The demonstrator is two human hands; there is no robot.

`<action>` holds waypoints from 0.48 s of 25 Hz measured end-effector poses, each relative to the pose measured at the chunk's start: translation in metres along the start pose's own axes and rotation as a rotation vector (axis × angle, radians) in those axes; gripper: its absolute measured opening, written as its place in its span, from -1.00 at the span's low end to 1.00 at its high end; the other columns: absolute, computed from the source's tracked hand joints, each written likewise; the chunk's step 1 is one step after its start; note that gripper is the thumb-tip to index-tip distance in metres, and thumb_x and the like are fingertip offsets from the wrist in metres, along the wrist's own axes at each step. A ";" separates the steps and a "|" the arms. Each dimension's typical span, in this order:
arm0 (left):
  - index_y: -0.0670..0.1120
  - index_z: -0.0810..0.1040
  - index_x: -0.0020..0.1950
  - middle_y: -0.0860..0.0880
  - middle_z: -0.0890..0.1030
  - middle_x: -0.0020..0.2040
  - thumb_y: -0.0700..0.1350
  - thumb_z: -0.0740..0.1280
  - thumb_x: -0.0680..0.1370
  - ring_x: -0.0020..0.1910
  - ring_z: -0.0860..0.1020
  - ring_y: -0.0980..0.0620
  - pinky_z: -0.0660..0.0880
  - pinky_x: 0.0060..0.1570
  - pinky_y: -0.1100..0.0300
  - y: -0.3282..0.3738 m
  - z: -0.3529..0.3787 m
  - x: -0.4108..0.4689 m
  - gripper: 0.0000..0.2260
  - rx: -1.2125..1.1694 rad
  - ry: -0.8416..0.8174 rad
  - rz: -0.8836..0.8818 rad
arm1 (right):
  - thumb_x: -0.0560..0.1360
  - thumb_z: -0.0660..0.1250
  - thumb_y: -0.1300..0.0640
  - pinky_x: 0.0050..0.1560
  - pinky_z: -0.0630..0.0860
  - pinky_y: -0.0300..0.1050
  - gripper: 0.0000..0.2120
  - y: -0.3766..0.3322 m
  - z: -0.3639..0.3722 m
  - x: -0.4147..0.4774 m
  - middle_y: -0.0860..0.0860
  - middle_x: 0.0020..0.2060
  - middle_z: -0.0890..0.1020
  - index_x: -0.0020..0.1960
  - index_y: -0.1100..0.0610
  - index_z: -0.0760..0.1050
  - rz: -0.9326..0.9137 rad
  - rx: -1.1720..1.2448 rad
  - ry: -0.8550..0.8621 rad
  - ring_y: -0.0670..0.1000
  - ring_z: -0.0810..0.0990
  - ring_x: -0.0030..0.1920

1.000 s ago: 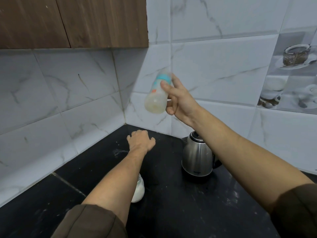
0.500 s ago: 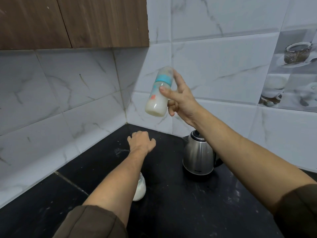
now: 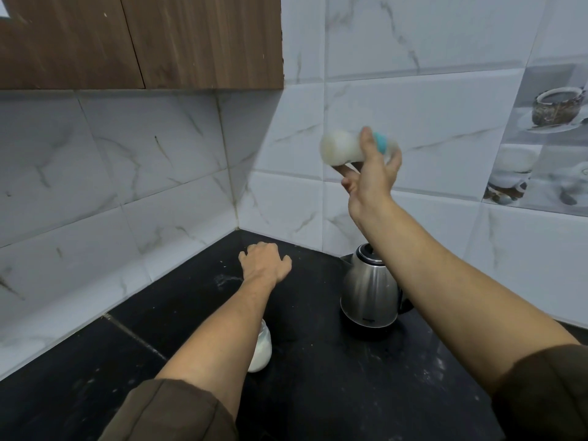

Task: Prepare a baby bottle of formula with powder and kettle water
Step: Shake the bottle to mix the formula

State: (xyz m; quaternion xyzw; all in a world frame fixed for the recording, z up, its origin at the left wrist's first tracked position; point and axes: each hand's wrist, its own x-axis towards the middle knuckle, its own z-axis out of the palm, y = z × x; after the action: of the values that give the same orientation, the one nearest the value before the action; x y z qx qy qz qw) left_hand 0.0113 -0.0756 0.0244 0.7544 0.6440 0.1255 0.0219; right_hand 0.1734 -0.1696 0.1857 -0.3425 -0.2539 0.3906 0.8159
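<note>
Your right hand point(image 3: 370, 178) has its grip wrapped round the milky baby bottle point(image 3: 340, 150), tipped sideways above the kettle point(image 3: 369, 297). Your left hand point(image 3: 265, 264) rests on the black counter point(image 3: 318, 393), fingers relaxed.

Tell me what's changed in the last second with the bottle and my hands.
The right hand, still gripping the baby bottle, swung it rightward and tipped it from nearly upright to sideways, base left, teal collar right. Nothing was picked up or let go. The left hand on the countertop, the kettle and the powder jar stayed put.
</note>
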 end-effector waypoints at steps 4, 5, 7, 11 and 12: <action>-0.05 0.62 0.32 -0.09 0.63 0.26 0.16 0.26 0.61 0.31 0.52 -0.14 0.39 0.39 -0.17 -0.001 0.002 0.001 -0.59 0.006 -0.025 -0.010 | 0.59 0.45 -0.07 -0.67 0.20 -0.31 -0.56 0.007 0.004 -0.009 0.17 0.14 0.69 0.38 0.08 0.46 0.370 -0.072 -0.225 0.21 0.79 -0.19; -0.05 0.61 0.33 -0.09 0.62 0.28 0.17 0.27 0.61 0.32 0.52 -0.13 0.38 0.40 -0.17 0.000 0.003 0.001 -0.58 0.009 -0.031 -0.007 | 0.58 0.46 -0.07 -0.67 0.19 -0.31 -0.57 0.009 0.003 -0.015 0.20 0.10 0.70 0.35 0.09 0.49 0.396 -0.134 -0.303 0.24 0.78 -0.15; -0.05 0.60 0.35 -0.09 0.62 0.29 0.17 0.27 0.61 0.33 0.51 -0.14 0.38 0.41 -0.17 0.001 0.003 0.001 -0.57 0.013 -0.024 0.004 | 0.57 0.48 -0.06 -0.66 0.17 -0.32 -0.61 0.010 0.004 -0.021 0.22 0.04 0.72 0.29 0.10 0.51 0.420 -0.147 -0.305 0.25 0.78 -0.10; -0.06 0.62 0.32 -0.10 0.62 0.27 0.16 0.27 0.61 0.32 0.52 -0.14 0.38 0.41 -0.18 -0.005 0.000 0.004 -0.58 0.011 -0.010 -0.003 | 0.60 0.43 -0.03 -0.65 0.12 -0.33 -0.68 0.014 0.002 -0.012 0.16 0.02 0.72 0.24 0.11 0.49 0.508 0.011 -0.104 0.20 0.79 -0.21; -0.06 0.62 0.32 -0.10 0.62 0.27 0.16 0.27 0.61 0.32 0.52 -0.14 0.38 0.41 -0.18 -0.005 0.000 0.005 -0.59 0.014 -0.015 -0.005 | 0.59 0.43 -0.02 -0.65 0.10 -0.32 -0.63 0.013 0.002 -0.013 0.16 -0.03 0.73 0.30 0.12 0.49 0.523 -0.003 -0.161 0.19 0.79 -0.22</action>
State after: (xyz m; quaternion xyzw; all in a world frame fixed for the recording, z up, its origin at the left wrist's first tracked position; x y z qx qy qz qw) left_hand 0.0072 -0.0702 0.0243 0.7537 0.6466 0.1155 0.0218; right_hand 0.1583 -0.1737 0.1748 -0.3656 -0.2215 0.6135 0.6640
